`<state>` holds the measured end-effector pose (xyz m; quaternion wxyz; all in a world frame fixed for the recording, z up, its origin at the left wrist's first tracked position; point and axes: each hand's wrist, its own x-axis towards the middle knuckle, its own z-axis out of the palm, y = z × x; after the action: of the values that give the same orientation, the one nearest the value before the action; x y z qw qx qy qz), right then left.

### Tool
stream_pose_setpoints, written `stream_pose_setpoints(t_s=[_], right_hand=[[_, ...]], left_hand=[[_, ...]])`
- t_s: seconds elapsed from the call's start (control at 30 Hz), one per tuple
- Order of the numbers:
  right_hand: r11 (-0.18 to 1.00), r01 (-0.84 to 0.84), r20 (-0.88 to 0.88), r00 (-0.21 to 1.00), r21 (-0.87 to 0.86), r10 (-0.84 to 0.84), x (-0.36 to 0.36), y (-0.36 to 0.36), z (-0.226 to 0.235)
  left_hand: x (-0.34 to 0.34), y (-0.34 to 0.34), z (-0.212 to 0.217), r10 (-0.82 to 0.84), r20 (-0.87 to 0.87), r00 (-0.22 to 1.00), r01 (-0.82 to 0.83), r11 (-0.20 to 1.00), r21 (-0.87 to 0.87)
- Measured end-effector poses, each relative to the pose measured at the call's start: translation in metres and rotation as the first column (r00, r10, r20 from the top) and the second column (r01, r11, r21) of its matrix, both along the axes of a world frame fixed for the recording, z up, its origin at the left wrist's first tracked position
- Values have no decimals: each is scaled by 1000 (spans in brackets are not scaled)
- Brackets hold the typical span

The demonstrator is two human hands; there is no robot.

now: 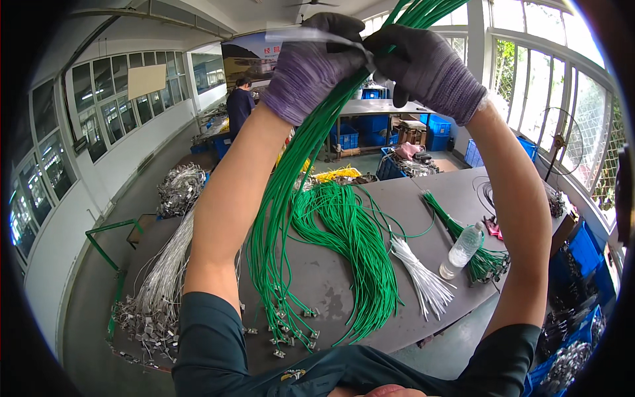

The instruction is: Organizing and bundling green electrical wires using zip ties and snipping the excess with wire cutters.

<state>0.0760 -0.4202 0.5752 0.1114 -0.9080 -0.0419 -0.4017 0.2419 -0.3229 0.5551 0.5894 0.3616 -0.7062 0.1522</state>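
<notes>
Both my hands are raised in front of me in purple gloves with dark fingers. My left hand [311, 69] is closed at a long bundle of green cables [307, 142]. A pale, blurred strip [307, 34] runs across its fingers toward the bundle. My right hand [433, 73] is closed round the same bundle, close against the left, and its fingertips are partly hidden. The cables hang down past my left forearm, and small metal fittings [286, 327] at their lower ends reach the table. A second heap of green cables [360, 255] lies on the grey table.
White cable ties [420, 278] lie fanned beside a clear plastic bottle [462, 251]. Another green cable bundle [446, 218] is behind the bottle. Pale cables [169, 264] cover the table's left end. Blue crates [579, 258] stand at right. A person [239, 106] is farther back.
</notes>
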Motion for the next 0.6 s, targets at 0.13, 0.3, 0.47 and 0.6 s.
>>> stream_pose_setpoints(t_s=[0.13, 0.3, 0.47, 0.6], right_hand=[[991, -132, -58, 990, -33, 130, 3, -10, -1], [924, 98, 191, 981, -370, -28, 13, -10, -9], [981, 19, 126, 992, -193, 6, 17, -4, -6], [998, -25, 63, 998, -49, 29, 19, -5, -2]], left_hand=[[-5, -3, 0, 268, 81, 960, -247, 947, -204], [-9, -18, -4, 133, 29, 991, -115, 931, -348], [12, -7, 6, 254, 81, 964, -226, 940, -256], [5, 4, 4, 187, 120, 975, -185, 982, -30]])
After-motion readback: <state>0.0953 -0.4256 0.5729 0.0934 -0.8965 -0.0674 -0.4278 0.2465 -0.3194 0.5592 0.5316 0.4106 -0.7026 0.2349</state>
